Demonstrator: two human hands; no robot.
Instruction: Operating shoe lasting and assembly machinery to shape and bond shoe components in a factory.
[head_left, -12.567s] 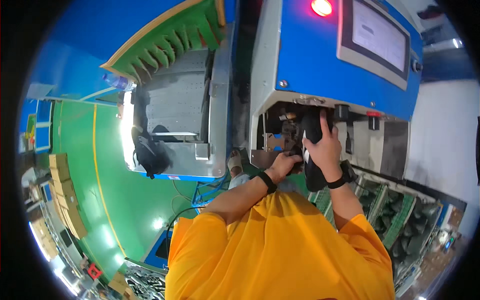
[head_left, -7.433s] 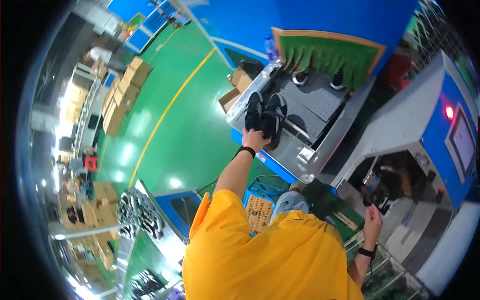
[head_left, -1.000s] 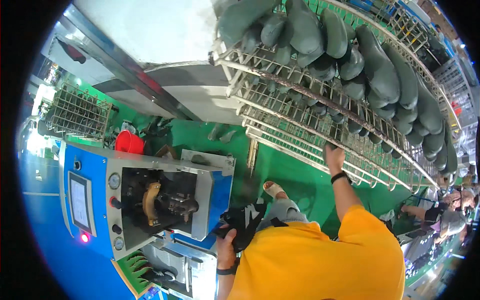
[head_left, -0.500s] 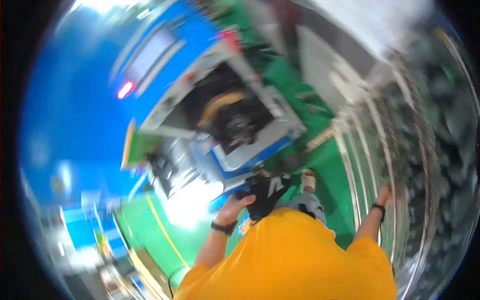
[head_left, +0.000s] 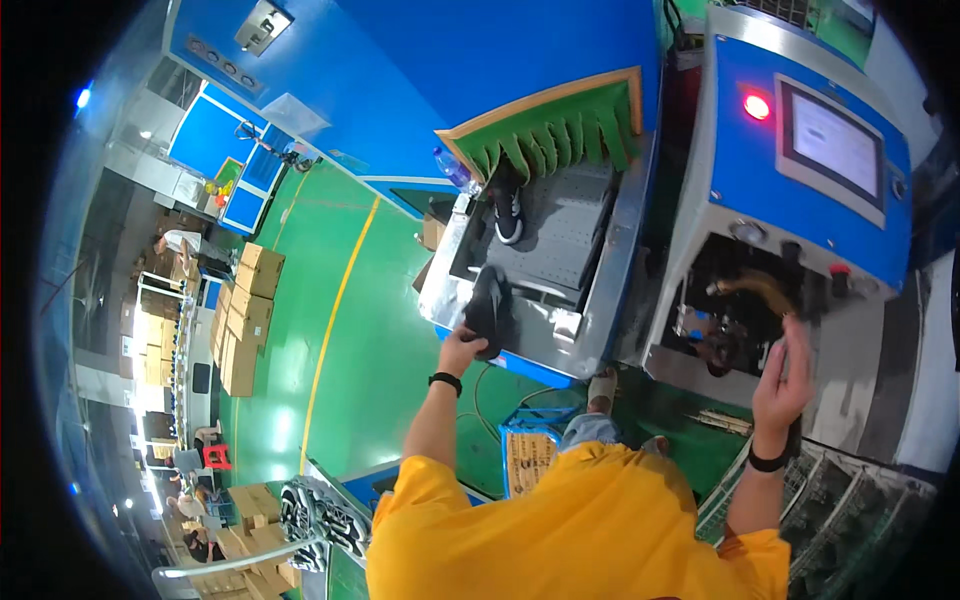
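My left hand (head_left: 462, 352) grips a black shoe (head_left: 487, 312) by its near end. It holds the shoe at the front edge of a conveyor machine's grey metal bed (head_left: 440, 290). Farther in, another black shoe (head_left: 508, 215) with a white sole edge rests on the conveyor, below a green strip curtain (head_left: 555, 143). My right hand (head_left: 783, 380) is raised with its fingers stretched out, in front of the dark opening of a blue and grey machine (head_left: 715, 330). A curved tan part (head_left: 762, 290) shows inside that opening, near my fingertips. Whatever lies behind the right palm is hidden.
A lit screen (head_left: 832, 150) and a red lamp (head_left: 756, 106) sit on the right machine. At lower right stands a wire rack (head_left: 830, 500) with dark items. Stacked cartons (head_left: 240, 330), a shoe pile (head_left: 320, 520) and distant people are at left. A blue-framed stool (head_left: 530, 455) stands by my legs.
My view has swung to the right, away from the rack. My right hand has left the wire rack and come up to the machine opening. The black shoe in my left hand is now over the conveyor's edge.
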